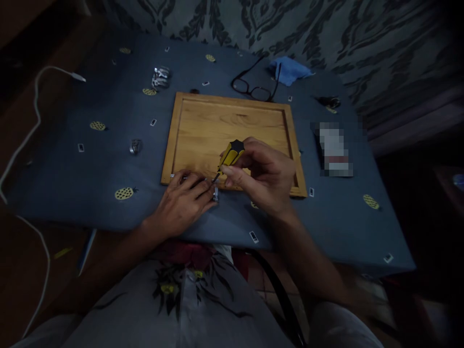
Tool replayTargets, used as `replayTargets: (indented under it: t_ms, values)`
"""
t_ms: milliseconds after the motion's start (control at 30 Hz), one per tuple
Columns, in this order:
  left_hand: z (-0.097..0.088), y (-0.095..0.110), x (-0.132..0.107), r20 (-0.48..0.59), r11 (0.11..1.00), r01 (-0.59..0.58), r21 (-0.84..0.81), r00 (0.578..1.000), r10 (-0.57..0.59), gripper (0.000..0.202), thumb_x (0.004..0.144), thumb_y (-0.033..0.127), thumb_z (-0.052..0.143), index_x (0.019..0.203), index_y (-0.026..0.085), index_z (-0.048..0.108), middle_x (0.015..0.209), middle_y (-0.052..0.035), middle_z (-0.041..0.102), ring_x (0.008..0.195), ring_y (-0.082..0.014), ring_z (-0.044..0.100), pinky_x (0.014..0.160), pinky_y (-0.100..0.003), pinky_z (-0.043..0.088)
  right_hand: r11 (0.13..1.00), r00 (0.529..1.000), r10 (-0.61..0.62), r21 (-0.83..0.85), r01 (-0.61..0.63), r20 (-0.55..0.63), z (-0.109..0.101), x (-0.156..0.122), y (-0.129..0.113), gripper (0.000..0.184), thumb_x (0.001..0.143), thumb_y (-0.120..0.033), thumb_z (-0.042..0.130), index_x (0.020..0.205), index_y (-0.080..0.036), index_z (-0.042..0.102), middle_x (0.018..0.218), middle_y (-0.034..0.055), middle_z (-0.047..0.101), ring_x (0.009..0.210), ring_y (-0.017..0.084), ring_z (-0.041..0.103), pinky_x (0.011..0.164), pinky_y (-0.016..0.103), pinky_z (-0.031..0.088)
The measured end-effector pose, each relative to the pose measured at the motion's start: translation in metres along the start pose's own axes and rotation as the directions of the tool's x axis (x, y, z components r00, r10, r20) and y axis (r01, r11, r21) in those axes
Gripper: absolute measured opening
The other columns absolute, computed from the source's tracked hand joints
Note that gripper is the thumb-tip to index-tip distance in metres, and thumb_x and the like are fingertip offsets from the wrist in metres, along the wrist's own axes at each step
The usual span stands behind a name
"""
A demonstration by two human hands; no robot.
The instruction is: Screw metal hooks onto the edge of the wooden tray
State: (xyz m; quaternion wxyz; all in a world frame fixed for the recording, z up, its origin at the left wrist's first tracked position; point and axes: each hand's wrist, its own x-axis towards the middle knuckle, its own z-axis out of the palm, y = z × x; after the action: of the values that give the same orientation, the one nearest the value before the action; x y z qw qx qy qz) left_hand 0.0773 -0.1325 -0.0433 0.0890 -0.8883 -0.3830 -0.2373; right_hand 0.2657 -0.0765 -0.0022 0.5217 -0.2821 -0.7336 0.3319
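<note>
My right hand (266, 176) grips a screwdriver (232, 153) with a yellow and black handle. The handle is tilted up, and the shaft points down and left to the near edge of a framed wooden panel (232, 121). My left hand (188, 203) lies at that same edge, its fingers bent and pressed over a small shiny metal fitting (215, 194). Only bits of this fitting show past the fingers. The screwdriver's tip ends beside the left fingertips; whether a screw sits under it I cannot make out.
More metal fittings (161, 77) lie at the back left, and a smaller metal piece (135, 146) left of the panel. Behind are eyeglasses (255, 89) and a blue cloth (290, 71). A blurred-out box (335, 149) is on the right. A white cable (38, 96) runs along the left.
</note>
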Motion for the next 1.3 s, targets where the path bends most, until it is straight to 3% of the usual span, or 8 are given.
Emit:
replayTargets:
  t_ms: [200,433,700,933,1133,1300]
  values:
    - [-0.001,0.0,0.001,-0.009,1.0,-0.007,-0.001,1.0,0.007,0.02,0.102,0.029,0.063,0.112,0.014,0.072,0.112,-0.0035,0.079,0.105,-0.022,0.069,0.097,-0.043,0.049,0.996,0.996,-0.06,-0.068,0.055,-0.069,0.004,-0.002,0.003,0.02,0.083,-0.026,0.084,0.082,-0.023,0.064,0.07,-0.0056,0.059,0.055,0.01,0.057,0.054,0.027,0.045]
    - [-0.001,0.0,0.0,0.005,1.0,-0.002,0.006,1.0,0.002,0.02,0.103,0.029,0.062,0.114,0.016,0.072,0.113,-0.0038,0.079,0.107,-0.022,0.069,0.098,-0.042,0.05,0.995,0.992,-0.028,-0.097,0.016,-0.12,0.009,-0.005,0.006,0.026,0.083,-0.035,0.084,0.078,-0.025,0.061,0.067,-0.0049,0.055,0.052,0.012,0.056,0.047,0.028,0.042]
    - [0.0,0.0,-0.001,0.016,1.0,0.006,-0.015,1.0,-0.006,0.021,0.102,0.029,0.062,0.115,0.017,0.073,0.115,-0.0057,0.079,0.109,-0.023,0.069,0.098,-0.043,0.049,0.99,0.987,-0.097,-0.115,0.083,-0.125,0.008,-0.004,0.005,0.024,0.082,-0.032,0.085,0.08,-0.027,0.062,0.068,-0.0046,0.056,0.054,0.013,0.056,0.047,0.029,0.044]
    - [-0.004,-0.001,0.001,0.015,1.0,-0.017,-0.008,1.0,0.017,0.02,0.102,0.029,0.063,0.113,0.015,0.072,0.113,-0.0037,0.079,0.106,-0.0217,0.069,0.096,-0.041,0.049,0.998,0.916,-0.054,0.016,0.066,-0.398,0.005,0.002,-0.004,0.024,0.088,-0.039,0.079,0.079,-0.026,0.061,0.063,-0.0078,0.057,0.041,0.008,0.052,0.037,0.023,0.04]
    - [-0.005,-0.001,0.002,0.014,1.0,-0.015,-0.006,1.0,0.015,0.018,0.103,0.027,0.061,0.113,0.017,0.072,0.113,-0.004,0.079,0.108,-0.0222,0.069,0.095,-0.041,0.049,0.991,0.965,0.045,-0.114,-0.076,-0.257,0.002,-0.001,-0.002,0.034,0.082,-0.041,0.085,0.078,-0.025,0.055,0.066,-0.007,0.057,0.049,0.01,0.057,0.045,0.025,0.046]
    - [-0.004,0.0,0.001,0.017,1.0,-0.009,-0.012,1.0,0.009,0.018,0.103,0.028,0.061,0.113,0.018,0.073,0.113,-0.0047,0.079,0.108,-0.0228,0.069,0.096,-0.042,0.049,0.989,0.979,0.017,-0.142,-0.046,-0.201,0.002,-0.005,0.004,0.03,0.084,-0.043,0.083,0.082,-0.027,0.058,0.068,-0.0054,0.057,0.053,0.011,0.056,0.047,0.027,0.047]
